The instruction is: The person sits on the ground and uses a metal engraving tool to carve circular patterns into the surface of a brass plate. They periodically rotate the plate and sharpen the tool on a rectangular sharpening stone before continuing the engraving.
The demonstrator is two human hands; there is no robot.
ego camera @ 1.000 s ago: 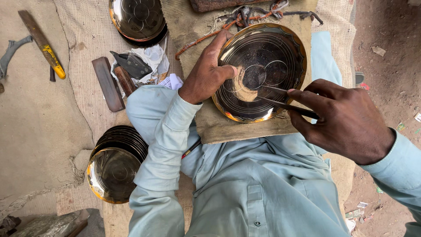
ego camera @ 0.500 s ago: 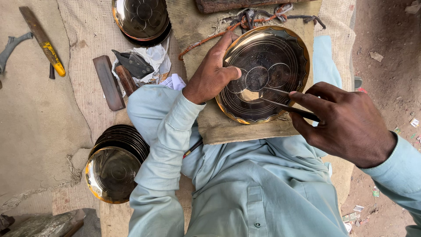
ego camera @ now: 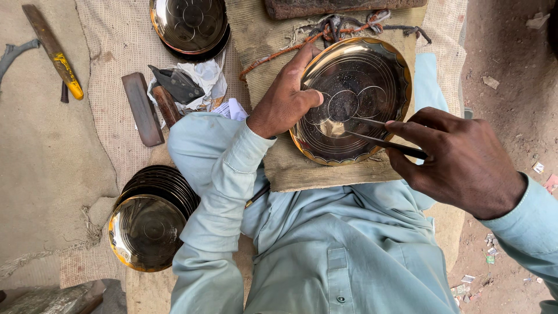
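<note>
A round brass plate with engraved circles lies on a cloth-covered block over my lap. My left hand rests on the plate's left rim, thumb pressed onto its surface. My right hand grips a thin two-legged metal compass tool whose points touch the plate near its middle circles.
A stack of brass plates sits at lower left on the mat. Another engraved plate lies at the top. A wooden block, a hammer head and crumpled paper lie between them. A yellow-handled tool lies far left. Rope lies above the plate.
The view has shifted slightly. My right hand and the compass have shifted a little over the plate; my left hand stays on the rim.
</note>
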